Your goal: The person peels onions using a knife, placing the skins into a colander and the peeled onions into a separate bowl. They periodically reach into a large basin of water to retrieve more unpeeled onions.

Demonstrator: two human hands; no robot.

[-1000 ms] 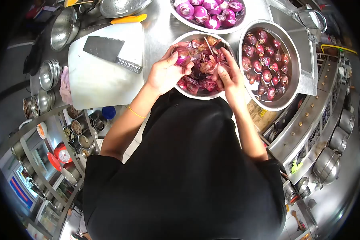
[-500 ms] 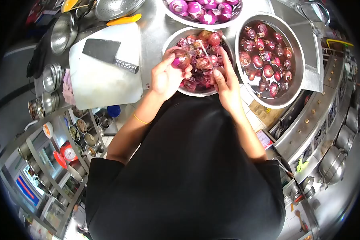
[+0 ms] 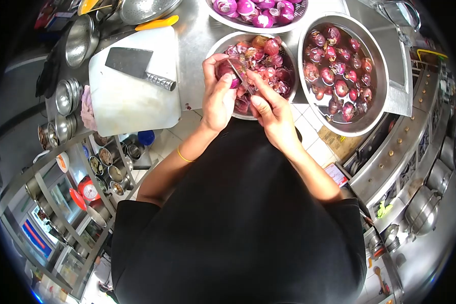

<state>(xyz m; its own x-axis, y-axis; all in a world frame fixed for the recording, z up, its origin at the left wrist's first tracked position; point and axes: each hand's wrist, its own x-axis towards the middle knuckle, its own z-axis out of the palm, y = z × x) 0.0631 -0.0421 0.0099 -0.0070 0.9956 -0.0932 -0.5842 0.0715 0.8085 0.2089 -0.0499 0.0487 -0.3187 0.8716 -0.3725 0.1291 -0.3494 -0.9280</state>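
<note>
My left hand point(image 3: 219, 96) is closed around a red onion point(image 3: 227, 75), its purple side showing between the fingers. In my right hand point(image 3: 274, 112) is a small knife point(image 3: 237, 72), the blade lying against the onion. The handle is mostly hidden by my fingers. Both hands are over a metal colander point(image 3: 295, 71) that holds papery onion skins point(image 3: 277, 76) and trimmings. Beyond it, a second colander point(image 3: 233, 24) is heaped with peeled purple onions point(image 3: 264, 19). Unpeeled onions point(image 3: 341, 89) float in water in a large steel basin point(image 3: 380, 104) on the right.
A white cutting board point(image 3: 131, 106) lies to the left with a cleaver point(image 3: 129, 62) on it. A yellow-handled tool point(image 3: 157, 23) lies at its far edge, a pink cloth point(image 3: 87, 109) at its left. Steel bowls point(image 3: 65, 99) stand farther left, and a stove counter point(image 3: 385, 162) runs along the right.
My right hand has moved left and the knife blade now meets the onion. My left hand has shifted slightly right, still holding the onion.
</note>
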